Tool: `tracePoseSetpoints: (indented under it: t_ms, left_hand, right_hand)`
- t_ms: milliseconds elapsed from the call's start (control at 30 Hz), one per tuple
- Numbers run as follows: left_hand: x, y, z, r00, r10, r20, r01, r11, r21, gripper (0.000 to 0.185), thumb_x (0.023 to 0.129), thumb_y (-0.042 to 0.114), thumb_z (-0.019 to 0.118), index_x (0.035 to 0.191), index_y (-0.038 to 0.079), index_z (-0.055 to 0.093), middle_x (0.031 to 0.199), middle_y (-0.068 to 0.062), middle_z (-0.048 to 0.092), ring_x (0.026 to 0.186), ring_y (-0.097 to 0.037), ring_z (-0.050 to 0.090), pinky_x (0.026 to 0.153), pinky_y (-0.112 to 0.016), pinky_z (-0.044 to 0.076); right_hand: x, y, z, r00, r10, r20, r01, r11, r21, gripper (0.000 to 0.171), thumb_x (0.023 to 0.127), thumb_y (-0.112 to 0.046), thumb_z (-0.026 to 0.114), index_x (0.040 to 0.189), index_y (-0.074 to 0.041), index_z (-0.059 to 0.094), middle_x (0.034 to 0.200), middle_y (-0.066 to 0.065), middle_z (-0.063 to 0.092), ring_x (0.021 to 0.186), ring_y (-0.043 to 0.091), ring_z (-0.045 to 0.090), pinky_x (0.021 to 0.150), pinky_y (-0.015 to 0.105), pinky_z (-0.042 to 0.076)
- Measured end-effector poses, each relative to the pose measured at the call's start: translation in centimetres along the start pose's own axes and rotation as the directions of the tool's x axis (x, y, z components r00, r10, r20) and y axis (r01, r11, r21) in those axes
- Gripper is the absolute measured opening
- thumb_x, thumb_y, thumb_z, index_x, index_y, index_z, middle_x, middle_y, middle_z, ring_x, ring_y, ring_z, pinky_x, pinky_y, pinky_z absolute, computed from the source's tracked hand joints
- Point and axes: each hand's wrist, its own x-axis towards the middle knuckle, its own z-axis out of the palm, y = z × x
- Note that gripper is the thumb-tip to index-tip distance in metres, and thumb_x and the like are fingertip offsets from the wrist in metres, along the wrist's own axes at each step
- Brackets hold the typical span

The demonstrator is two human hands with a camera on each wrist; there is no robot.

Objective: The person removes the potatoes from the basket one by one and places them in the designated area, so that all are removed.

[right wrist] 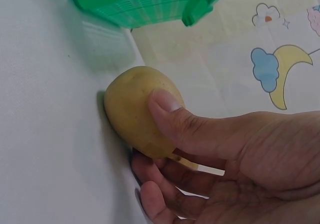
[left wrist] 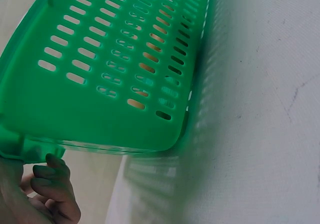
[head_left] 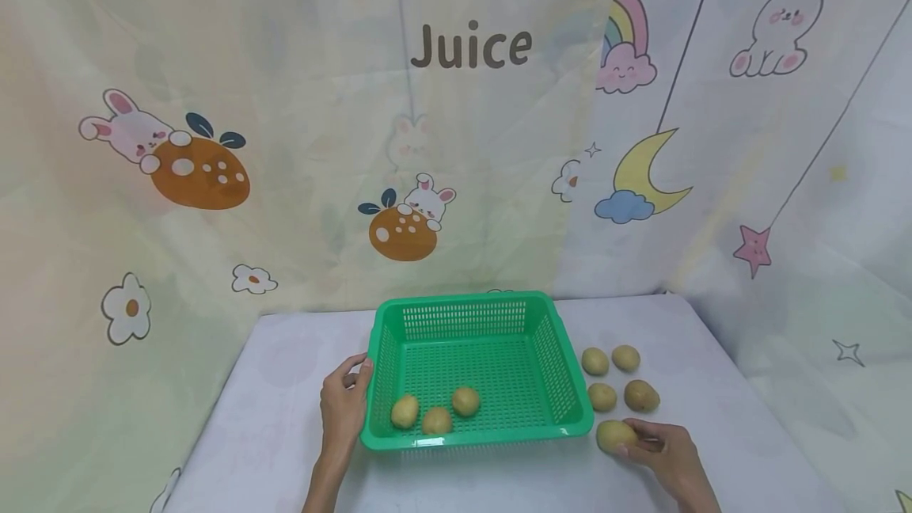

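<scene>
A green plastic basket (head_left: 476,440) with slotted walls stands on the table, with three potatoes (head_left: 405,412) inside near its front left. My left hand (head_left: 345,400) holds the basket's left rim; in the left wrist view its thumb is on the rim and the other fingers (left wrist: 56,186) are curled beside it. Right of the basket, my right hand (head_left: 668,454) grips a potato (right wrist: 137,109) between thumb and fingers. That potato appears close to the tabletop; whether it touches it I cannot tell.
Several more potatoes (head_left: 602,397) lie on the white-covered table (head_left: 249,418) to the right of the basket, beyond my right hand. A printed curtain (head_left: 306,180) with cartoon rabbits hangs behind the table and along its sides.
</scene>
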Motion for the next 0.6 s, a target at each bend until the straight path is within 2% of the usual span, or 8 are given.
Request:
tracePoseSetpoints:
  t_ms: [233,467,600]
  left_hand:
    - [0.01,-0.19,0.06,1.000,0.007,-0.002,-0.007,1.000,-0.012,0.042,0.114,0.035,0.059,0.141,0.004,0.070,0.100,-0.023,0.082,0.071,-0.017,0.077,0.061,-0.026,0.058]
    - [0.04,-0.07,-0.10,1.000,0.009,0.007,-0.009,1.000,-0.008,0.043,0.115,0.035,0.058,0.142,0.003,0.070,0.098,-0.021,0.082,0.070,-0.017,0.076,0.061,-0.026,0.057]
    - [0.00,0.00,-0.11,1.000,0.007,0.007,-0.007,1.000,-0.006,0.042,0.115,0.034,0.058,0.142,0.003,0.069,0.098,-0.022,0.082,0.071,-0.018,0.077,0.061,-0.025,0.057]
  right_hand:
    - [0.18,0.11,-0.02,1.000,0.021,0.011,-0.021,1.000,0.004,0.065,0.084,-0.027,0.094,0.134,0.006,0.071,0.130,0.028,0.075,0.111,0.040,0.078,0.103,0.066,0.054]
    - [0.52,0.11,-0.12,0.995,0.087,0.041,-0.089,0.995,0.035,0.072,0.083,-0.034,0.094,0.138,0.004,0.069,0.135,0.028,0.073,0.118,0.042,0.075,0.108,0.071,0.048]
    - [0.41,-0.01,-0.14,0.996,0.072,0.042,-0.073,0.997,0.014,0.070,0.084,-0.034,0.094,0.137,0.006,0.068,0.132,0.028,0.075,0.115,0.042,0.076,0.106,0.069,0.051]
